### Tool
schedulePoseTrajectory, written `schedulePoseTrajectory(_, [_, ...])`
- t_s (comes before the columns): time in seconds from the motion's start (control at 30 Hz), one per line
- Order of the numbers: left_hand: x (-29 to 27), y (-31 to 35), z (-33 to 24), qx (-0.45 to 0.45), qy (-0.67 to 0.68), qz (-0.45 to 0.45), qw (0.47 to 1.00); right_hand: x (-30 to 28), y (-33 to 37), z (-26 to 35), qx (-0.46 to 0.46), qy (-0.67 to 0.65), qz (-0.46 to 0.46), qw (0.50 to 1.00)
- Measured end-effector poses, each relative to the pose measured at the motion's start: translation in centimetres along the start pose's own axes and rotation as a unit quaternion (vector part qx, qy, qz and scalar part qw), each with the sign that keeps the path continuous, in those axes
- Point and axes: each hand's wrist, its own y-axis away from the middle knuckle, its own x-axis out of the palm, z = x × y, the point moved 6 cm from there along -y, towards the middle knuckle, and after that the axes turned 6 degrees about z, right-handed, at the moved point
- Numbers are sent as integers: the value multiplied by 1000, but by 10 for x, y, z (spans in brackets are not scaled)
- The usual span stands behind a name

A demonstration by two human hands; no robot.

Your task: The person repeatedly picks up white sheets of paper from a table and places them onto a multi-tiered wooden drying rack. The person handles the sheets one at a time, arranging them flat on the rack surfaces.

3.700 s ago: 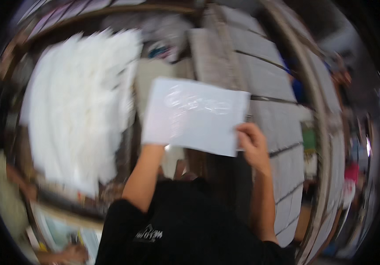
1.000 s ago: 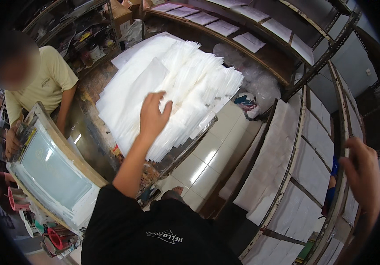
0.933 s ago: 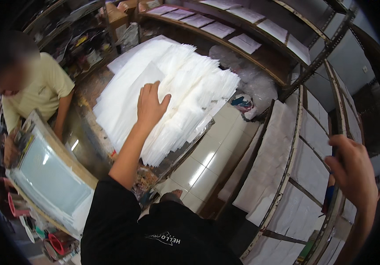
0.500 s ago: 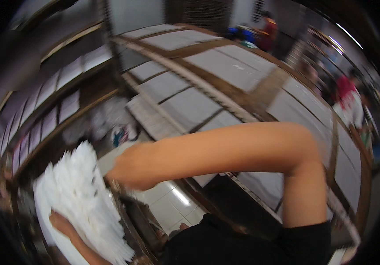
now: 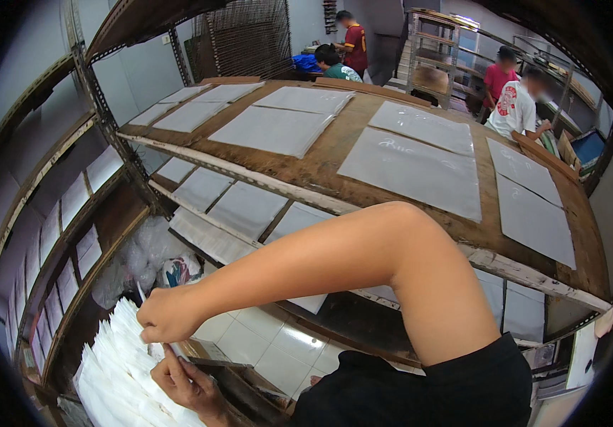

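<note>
A thick pile of thin white sheets (image 5: 118, 370) with ruffled edges lies at the lower left. Over its upper right corner is my right hand (image 5: 171, 313), reached across my body with the elbow bent. Its fingers are curled closed, and a thin whitish point shows beside the knuckles; what they grip is hidden. Just below, my left hand (image 5: 189, 384) is at the pile's right edge, thumb and fingers pinched together around something small and pale that I cannot make out.
A long brown table (image 5: 306, 167) carries flat white packets (image 5: 420, 167), with more on a shelf beneath. Metal shelving (image 5: 82, 92) stands at the left. Clear plastic bags (image 5: 139, 256) lie beyond the pile. Several people, one in a white shirt (image 5: 513, 107), are at the far side.
My left hand has moved from the pile's top to its right edge, beside my right hand. My view has shifted, bringing more of the table and the people into sight.
</note>
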Motion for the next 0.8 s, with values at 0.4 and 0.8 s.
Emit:
schedulePoseTrajectory(0.4, [21,12,-86,62,100,1,993,-175,306,12,152,-54,-316,935])
schedulePoseTrajectory(0.8, [222,178,-22,-110,156,371,909,-121,534,-17,401,-120,-499,759])
